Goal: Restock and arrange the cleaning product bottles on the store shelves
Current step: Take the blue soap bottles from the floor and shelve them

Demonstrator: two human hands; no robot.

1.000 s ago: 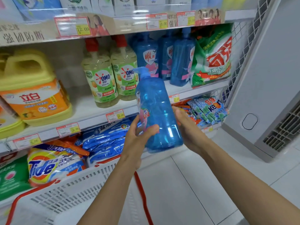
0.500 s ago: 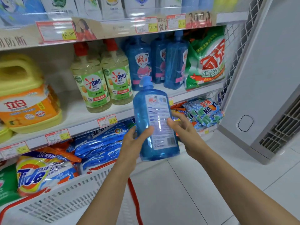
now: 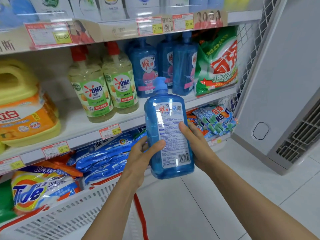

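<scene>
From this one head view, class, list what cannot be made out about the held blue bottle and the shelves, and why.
Head view, blue bottle: front label faces away; back print too small.
Head view, left hand and right hand: fingertips hidden behind the bottle.
Head view, yellow jug: cut by the left edge.
Head view, top-shelf packs: cut by the top edge.

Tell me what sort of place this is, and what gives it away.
Most likely a supermarket's cleaning-products aisle. Price tags line the shelf edges, matching blue bottles stand in a row beside a detergent bag, and a white shopping basket sits below.
</scene>
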